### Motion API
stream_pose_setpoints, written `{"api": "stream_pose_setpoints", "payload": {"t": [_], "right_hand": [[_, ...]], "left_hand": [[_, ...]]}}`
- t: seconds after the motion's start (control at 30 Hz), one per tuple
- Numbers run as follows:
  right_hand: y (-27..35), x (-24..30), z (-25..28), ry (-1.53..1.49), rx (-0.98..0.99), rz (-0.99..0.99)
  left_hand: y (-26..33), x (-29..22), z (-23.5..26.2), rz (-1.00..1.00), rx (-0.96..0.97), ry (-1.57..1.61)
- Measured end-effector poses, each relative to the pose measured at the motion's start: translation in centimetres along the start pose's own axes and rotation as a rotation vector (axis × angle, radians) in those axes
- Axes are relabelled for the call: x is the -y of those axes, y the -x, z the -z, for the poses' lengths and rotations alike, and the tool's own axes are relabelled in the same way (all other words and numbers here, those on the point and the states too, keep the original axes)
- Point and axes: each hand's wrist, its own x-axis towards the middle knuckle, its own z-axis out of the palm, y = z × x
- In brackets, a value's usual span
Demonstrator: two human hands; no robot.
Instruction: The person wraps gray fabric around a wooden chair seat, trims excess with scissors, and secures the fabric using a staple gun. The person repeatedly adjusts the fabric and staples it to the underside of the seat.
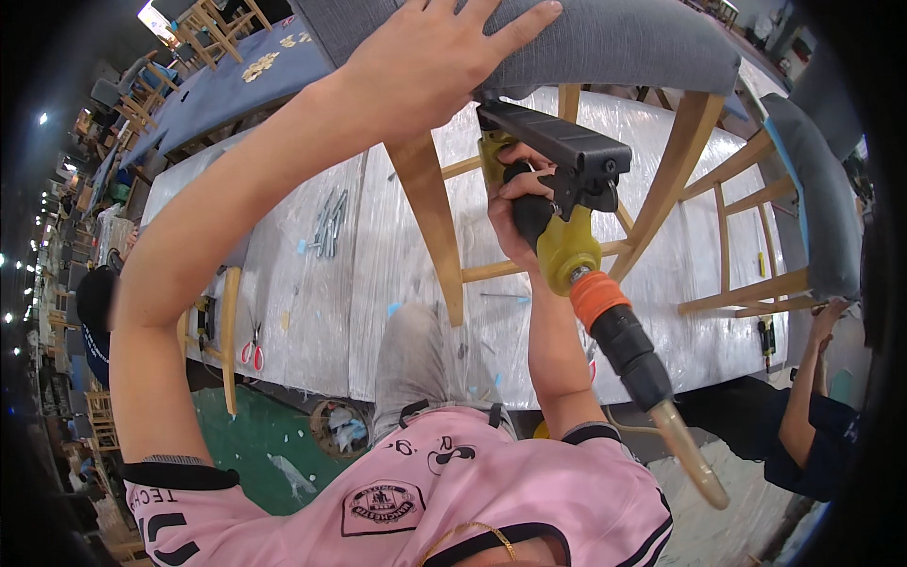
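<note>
A grey upholstered chair with light wooden legs stands over the wrapped table in front of me. My left hand lies on its padded seat, fingers stretched and spread. Below the seat edge, my right hand is wrapped round the grip of a yellow and black pneumatic staple gun. The gun's front end is up against the underside of the seat edge, where my left hand partly hides the contact. An orange and black coupling joins the gun to an amber air hose.
Plastic film covers the table. On it lie several metal rods and red-handled scissors. Another grey chair stands at right, with a co-worker's arm near it. A waste bin sits below the table edge.
</note>
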Motion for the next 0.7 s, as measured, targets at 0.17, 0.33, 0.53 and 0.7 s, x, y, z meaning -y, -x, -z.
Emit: {"api": "stream_pose_setpoints", "payload": {"t": [0.17, 0.33, 0.53, 0.7], "right_hand": [[-1.5, -0.3, 0.8, 0.878, 0.213, 0.819], [-0.6, 0.0, -1.1, 0.145, -0.027, 0.058], [-0.5, 0.3, -0.2, 1.043, 0.231, 0.601], [-0.5, 0.0, -2.5, 0.506, 0.094, 0.175]], "left_hand": [[-0.2, -0.8, 0.2, 0.022, 0.034, -0.033], [0.1, 1.0, 2.4, -0.050, 0.219, 0.013], [-1.8, 3.3, 8.4, -0.048, 0.523, 0.395], [-3.5, 5.6, 7.6, 0.075, 0.570, 0.607]]}}
